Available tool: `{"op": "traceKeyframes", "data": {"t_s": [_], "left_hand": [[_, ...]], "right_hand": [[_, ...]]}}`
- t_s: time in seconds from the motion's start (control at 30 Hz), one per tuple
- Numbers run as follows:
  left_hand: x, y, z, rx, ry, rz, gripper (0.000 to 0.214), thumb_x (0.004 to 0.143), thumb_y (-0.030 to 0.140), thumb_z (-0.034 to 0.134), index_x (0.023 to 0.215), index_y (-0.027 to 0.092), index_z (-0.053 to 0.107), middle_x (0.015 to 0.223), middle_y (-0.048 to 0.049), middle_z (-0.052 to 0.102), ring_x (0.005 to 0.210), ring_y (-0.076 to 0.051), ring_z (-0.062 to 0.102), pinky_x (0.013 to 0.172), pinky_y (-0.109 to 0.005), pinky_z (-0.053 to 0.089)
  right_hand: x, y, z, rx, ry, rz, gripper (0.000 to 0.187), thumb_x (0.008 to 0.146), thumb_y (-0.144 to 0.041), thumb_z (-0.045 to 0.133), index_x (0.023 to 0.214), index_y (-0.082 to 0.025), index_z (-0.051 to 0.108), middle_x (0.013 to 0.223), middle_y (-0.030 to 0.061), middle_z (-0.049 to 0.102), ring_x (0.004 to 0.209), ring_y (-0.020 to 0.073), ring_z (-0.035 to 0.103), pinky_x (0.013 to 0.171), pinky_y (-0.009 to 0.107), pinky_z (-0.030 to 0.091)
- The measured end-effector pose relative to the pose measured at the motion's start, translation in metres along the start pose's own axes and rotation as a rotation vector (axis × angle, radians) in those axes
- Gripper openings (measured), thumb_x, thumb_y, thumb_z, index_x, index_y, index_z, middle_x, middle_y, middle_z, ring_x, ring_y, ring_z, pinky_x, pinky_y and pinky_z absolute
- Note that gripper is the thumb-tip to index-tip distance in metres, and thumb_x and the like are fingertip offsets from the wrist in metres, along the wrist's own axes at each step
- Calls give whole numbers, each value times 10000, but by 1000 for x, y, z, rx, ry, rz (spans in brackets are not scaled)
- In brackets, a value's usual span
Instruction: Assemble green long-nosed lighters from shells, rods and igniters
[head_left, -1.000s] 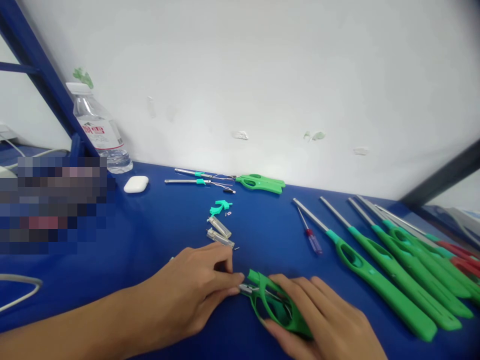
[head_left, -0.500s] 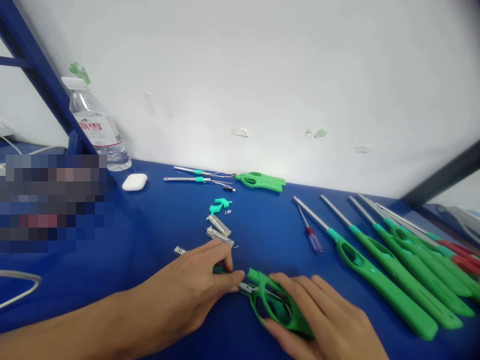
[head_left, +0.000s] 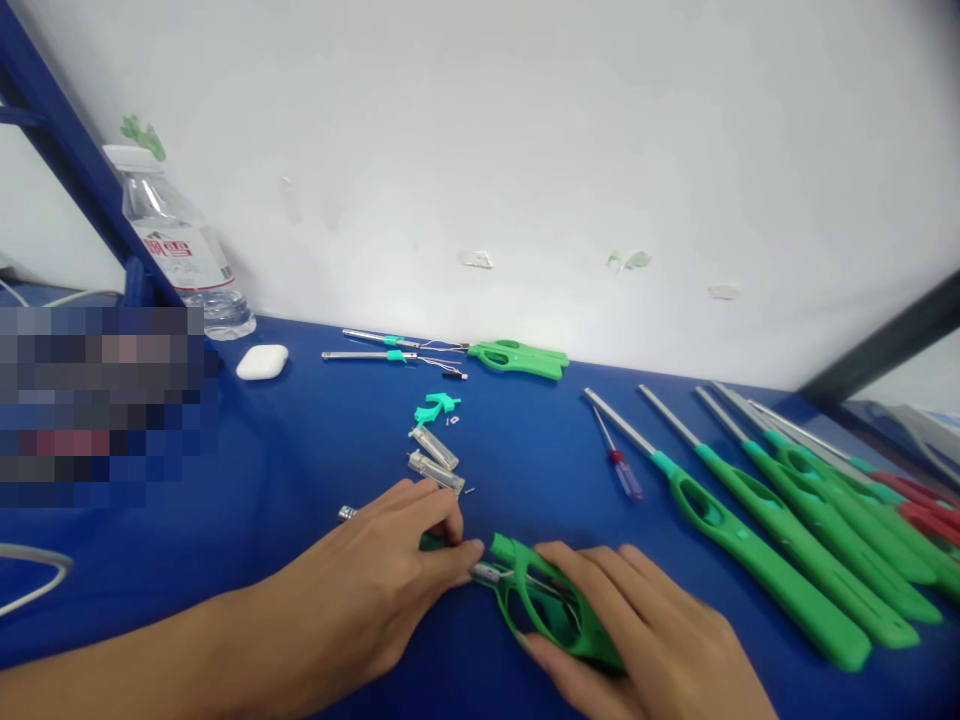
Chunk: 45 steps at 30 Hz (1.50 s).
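Observation:
My right hand (head_left: pixel 645 645) grips a green lighter handle shell (head_left: pixel 544 610) lying on the blue table (head_left: pixel 300 450). My left hand (head_left: pixel 390 570) pinches the metal tube (head_left: pixel 349 514) that runs into the front of that shell, its tip poking out past my knuckles. Just beyond my left fingers lie two small clear-and-metal lighter parts (head_left: pixel 433 460) and a teal plastic piece (head_left: pixel 436 406).
Several assembled green long lighters (head_left: pixel 757 550) lie in a row at the right, with a small red-handled screwdriver (head_left: pixel 619 465) beside them. A dismantled lighter (head_left: pixel 517 358), a white earbud case (head_left: pixel 262 361) and a water bottle (head_left: pixel 176 250) stand near the wall.
My left hand has drawn the metal tube a little out to the left, so its tip now shows beyond the knuckles. The right hand stays on the shell.

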<state>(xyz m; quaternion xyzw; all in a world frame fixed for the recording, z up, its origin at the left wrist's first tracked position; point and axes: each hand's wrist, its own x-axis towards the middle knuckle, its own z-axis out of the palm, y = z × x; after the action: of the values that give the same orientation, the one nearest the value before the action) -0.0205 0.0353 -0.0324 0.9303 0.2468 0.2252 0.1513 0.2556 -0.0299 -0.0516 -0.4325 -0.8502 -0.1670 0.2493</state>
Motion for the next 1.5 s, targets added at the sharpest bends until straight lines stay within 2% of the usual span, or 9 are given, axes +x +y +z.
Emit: {"op": "traceKeyframes", "data": {"t_s": [0.17, 0.37, 0.57, 0.77, 0.83, 0.93, 1.03, 1.2, 1.5], "left_hand": [[0, 2, -2, -44, 37, 7, 365, 1038, -9, 453, 1133, 216, 724, 1035, -42, 580, 869, -180, 560, 720, -263, 426], [4, -3, -6, -25, 53, 75, 345, 1075, 15, 484, 1180, 243, 721, 941, -3, 638, 813, -174, 563, 782, -291, 436], [3, -1, -5, 49, 50, 155, 470, 964, -84, 447, 1205, 222, 710, 1023, -32, 663, 850, -184, 578, 845, -318, 461], [4, 4, -3, 2, 13, 92, 356, 999, -66, 471, 1128, 177, 697, 1036, -62, 642, 924, -209, 572, 878, -313, 484], [4, 5, -5, 35, -7, 103, 448, 949, -106, 440, 1194, 186, 675, 1022, -54, 631, 910, -215, 564, 891, -335, 482], [3, 8, -6, 107, -67, 112, 697, 773, -161, 409, 1334, 201, 609, 1049, -53, 612, 925, -235, 560, 945, -400, 471], [3, 9, -4, 121, -160, 82, 863, 681, -162, 428, 1422, 258, 565, 1092, -53, 578, 929, -248, 540, 893, -403, 467], [2, 5, 1, 84, -227, 37, 961, 708, -190, 428, 1508, 332, 531, 1159, -54, 553, 970, -244, 514, 861, -366, 432], [5, 10, -5, 107, -101, 154, 797, 784, -177, 418, 1431, 242, 621, 1071, -45, 582, 898, -208, 506, 816, -343, 395]], "right_hand": [[0, 0, -1, 8, -12, 11, 383, 1129, -496, 525, 1306, -197, 686, 982, 29, 828, 817, 212, 814, 660, 297, 622], [1, -1, -3, 62, -47, 43, 382, 1134, -506, 500, 1305, -217, 682, 986, 32, 817, 805, 205, 811, 660, 293, 626], [2, -2, -5, 63, -62, 48, 402, 1136, -516, 494, 1312, -204, 676, 990, 50, 822, 851, 220, 821, 678, 295, 625], [2, -3, -6, 85, -71, 59, 404, 1133, -536, 490, 1319, -216, 651, 990, 33, 817, 833, 211, 814, 675, 298, 626], [2, -3, -6, 86, -69, 60, 400, 1132, -536, 492, 1327, -219, 638, 987, 27, 814, 834, 210, 815, 674, 298, 627], [3, -3, -7, 85, -58, 61, 396, 1138, -528, 481, 1330, -211, 620, 960, 27, 807, 819, 202, 814, 662, 285, 620], [5, -4, -8, 90, -41, 71, 396, 1145, -533, 456, 1314, -209, 608, 918, 25, 794, 781, 192, 804, 641, 276, 605], [7, -5, -9, 115, -36, 79, 376, 1149, -519, 452, 1303, -210, 601, 888, 18, 777, 751, 183, 788, 624, 270, 591], [4, -4, -9, 139, -59, 96, 382, 1128, -522, 507, 1335, -216, 606, 969, 35, 801, 835, 202, 805, 668, 278, 619]]}}
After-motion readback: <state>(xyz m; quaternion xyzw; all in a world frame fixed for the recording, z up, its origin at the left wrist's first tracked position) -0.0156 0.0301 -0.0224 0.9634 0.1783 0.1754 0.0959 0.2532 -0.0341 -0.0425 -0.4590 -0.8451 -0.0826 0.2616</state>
